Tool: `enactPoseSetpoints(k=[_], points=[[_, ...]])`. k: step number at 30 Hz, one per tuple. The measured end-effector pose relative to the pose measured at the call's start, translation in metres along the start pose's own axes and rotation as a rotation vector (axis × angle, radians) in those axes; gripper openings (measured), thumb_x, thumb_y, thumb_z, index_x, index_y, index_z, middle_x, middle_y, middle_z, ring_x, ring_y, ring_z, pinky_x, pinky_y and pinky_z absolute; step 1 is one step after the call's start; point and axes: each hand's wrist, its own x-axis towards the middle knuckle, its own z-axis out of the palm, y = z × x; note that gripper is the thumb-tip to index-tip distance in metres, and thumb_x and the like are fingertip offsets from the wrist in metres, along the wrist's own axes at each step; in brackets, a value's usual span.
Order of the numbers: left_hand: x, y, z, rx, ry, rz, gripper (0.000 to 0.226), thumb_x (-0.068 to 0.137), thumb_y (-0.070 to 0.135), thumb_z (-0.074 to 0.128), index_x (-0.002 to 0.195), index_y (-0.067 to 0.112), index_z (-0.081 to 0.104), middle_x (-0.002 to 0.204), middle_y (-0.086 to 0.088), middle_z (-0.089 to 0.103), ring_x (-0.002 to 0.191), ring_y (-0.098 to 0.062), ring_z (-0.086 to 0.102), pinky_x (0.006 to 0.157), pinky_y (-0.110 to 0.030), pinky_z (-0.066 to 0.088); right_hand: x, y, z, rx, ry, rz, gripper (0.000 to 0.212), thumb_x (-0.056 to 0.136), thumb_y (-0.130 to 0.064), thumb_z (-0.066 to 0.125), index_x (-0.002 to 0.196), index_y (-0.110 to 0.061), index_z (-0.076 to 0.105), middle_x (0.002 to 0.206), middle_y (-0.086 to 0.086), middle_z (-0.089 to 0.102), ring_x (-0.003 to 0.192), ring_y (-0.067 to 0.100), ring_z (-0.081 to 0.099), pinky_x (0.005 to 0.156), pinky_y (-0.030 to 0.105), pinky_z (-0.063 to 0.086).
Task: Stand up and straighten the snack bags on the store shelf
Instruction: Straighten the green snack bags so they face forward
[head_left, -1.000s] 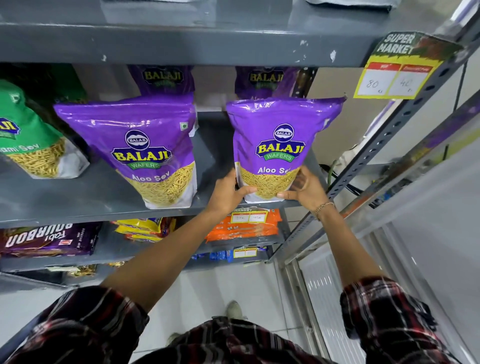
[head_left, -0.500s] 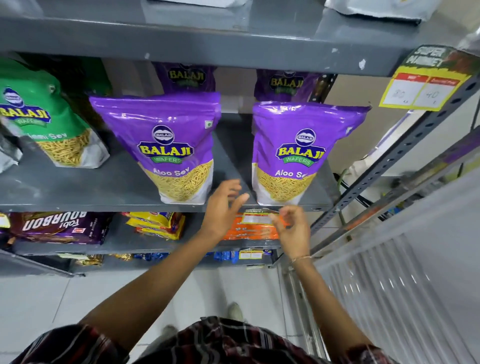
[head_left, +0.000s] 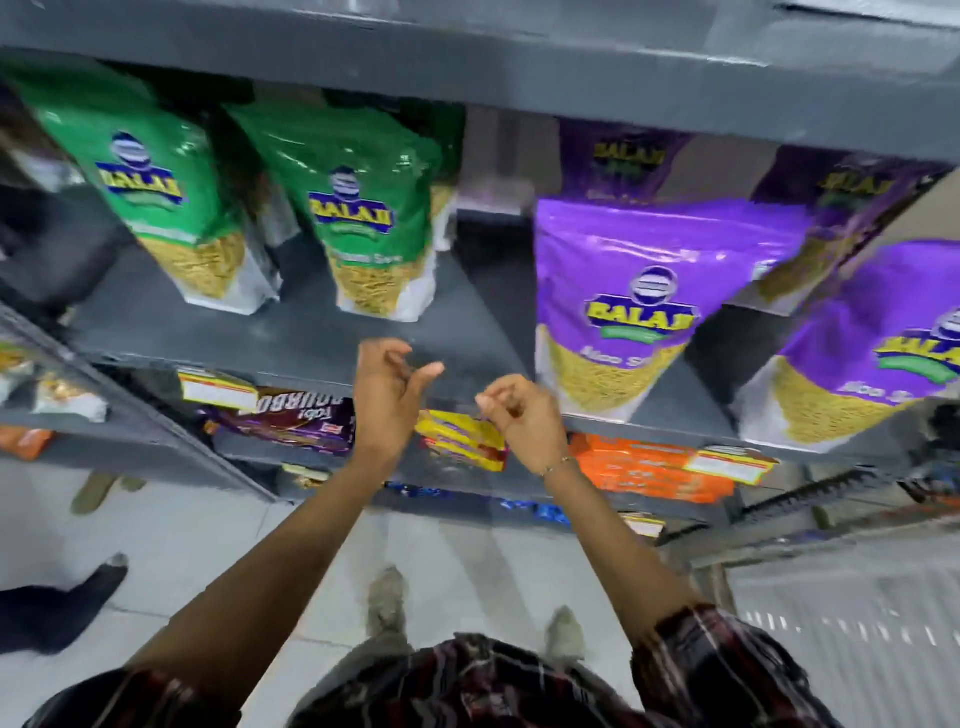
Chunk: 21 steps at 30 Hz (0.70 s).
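Observation:
Two purple Balaji Aloo Sev bags stand upright at the front of the grey shelf (head_left: 311, 338): one (head_left: 623, 301) in the middle right, the other (head_left: 872, 353) at the right edge. More purple bags (head_left: 618, 161) stand behind them. Two green Balaji bags stand further left, one (head_left: 156, 187) slightly tilted, one (head_left: 363, 218) upright. My left hand (head_left: 387, 395) hovers in front of the shelf edge, fingers apart, holding nothing. My right hand (head_left: 519, 415) is beside it with fingers curled in, empty, clear of the purple bags.
The shelf below holds a Bourbon biscuit pack (head_left: 291, 421), yellow packs (head_left: 462, 436) and orange packs (head_left: 649, 473), with price tags (head_left: 215, 389) on the edge. Another grey shelf (head_left: 519, 67) hangs overhead. A second person's dark shoe (head_left: 104, 577) is on the white floor at left.
Both hands have let go of the right purple bag and drawn back from the shelf. The view has swung left, bringing the green bags into sight.

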Motion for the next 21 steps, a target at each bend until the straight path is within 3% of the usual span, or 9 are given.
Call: enactPoseSetpoints(k=[2,4,6,8,11,12,14,18,21], points=[[0.036,-0.016,-0.032,-0.022,0.032,-0.040,0.059,0.069,0.022,0.082,0.106,0.012,0.038,0.091,-0.001,0.043,0.078,0.002,0.049,0.072,-0.019,0.046,0.024,-0.015,0.025,0.013,0.053,-0.020,0.010,0.082,-0.010,0.066,0.088,-0.004,0.062,0.076,0.008,0.063,0.059,-0.006,0.054,0.063,0.010,0.043],[0.074,-0.032,-0.054,0.120,-0.012,-0.051,0.086,0.063,0.027,0.085,0.126,0.002,0.032,0.118,-0.014,0.039,0.111,-0.018,0.045,0.093,-0.021,0.037,0.054,-0.029,0.047,-0.005,0.107,-0.042,0.024,0.080,-0.011,0.069,0.101,-0.005,0.060,0.093,0.010,0.065,0.074,-0.001,0.057,0.075,0.019,0.047],[0.107,-0.041,-0.067,0.189,-0.141,-0.069,0.113,0.062,0.022,0.087,0.143,-0.004,0.012,0.148,-0.021,0.020,0.140,-0.029,0.025,0.112,-0.025,0.020,0.084,-0.043,0.061,-0.001,0.072,0.002,0.059,0.076,-0.012,0.073,0.127,-0.008,0.044,0.128,0.012,0.052,0.105,0.013,0.053,0.093,0.031,0.045],[0.136,-0.042,-0.072,0.125,-0.311,-0.043,0.127,0.060,0.022,0.088,0.146,0.001,-0.004,0.157,-0.017,0.007,0.146,-0.027,0.012,0.118,-0.035,0.015,0.109,-0.053,0.069,-0.030,-0.018,0.033,0.092,0.072,-0.011,0.076,0.142,-0.008,0.017,0.149,0.010,0.028,0.132,0.018,0.032,0.110,0.034,0.032],[0.173,-0.051,-0.079,0.055,-0.502,-0.057,0.148,0.048,0.036,0.092,0.145,0.012,-0.017,0.160,-0.008,0.004,0.147,-0.020,0.011,0.118,-0.044,0.019,0.132,-0.063,0.074,-0.055,-0.106,0.026,0.091,0.069,0.002,0.075,0.139,-0.001,0.017,0.143,0.010,0.034,0.126,0.014,0.034,0.096,0.004,0.036],[0.185,-0.062,-0.079,0.072,-0.537,-0.081,0.150,0.045,0.041,0.092,0.145,0.016,-0.016,0.160,-0.006,0.008,0.146,-0.020,0.014,0.118,-0.047,0.021,0.135,-0.066,0.076,-0.052,-0.113,0.050,0.082,0.070,0.006,0.073,0.135,0.002,0.023,0.139,0.015,0.040,0.121,0.015,0.038,0.085,-0.002,0.038],[0.191,-0.058,-0.081,0.105,-0.620,-0.104,0.138,0.044,0.044,0.091,0.144,0.018,-0.002,0.153,-0.001,0.025,0.141,-0.018,0.026,0.116,-0.048,0.027,0.139,-0.070,0.080,-0.012,-0.082,0.106,0.067,0.073,0.008,0.069,0.128,0.003,0.031,0.134,0.021,0.047,0.120,0.025,0.048,0.079,0.007,0.046],[0.177,-0.046,-0.078,0.230,-0.600,-0.085,0.091,0.067,0.018,0.083,0.134,0.006,0.023,0.137,-0.008,0.046,0.123,-0.020,0.044,0.096,-0.024,0.031,0.133,-0.070,0.087,-0.053,0.008,0.115,0.064,0.076,0.000,0.069,0.131,-0.006,0.035,0.131,0.014,0.054,0.114,0.022,0.055,0.089,0.021,0.046],[0.167,-0.048,-0.083,0.259,-0.573,-0.010,0.090,0.067,0.022,0.083,0.134,0.006,0.025,0.141,-0.012,0.047,0.129,-0.030,0.045,0.093,-0.029,0.035,0.119,-0.067,0.090,-0.074,0.008,0.124,0.063,0.078,-0.002,0.068,0.131,-0.009,0.035,0.130,0.014,0.056,0.116,0.026,0.056,0.100,0.040,0.047]])
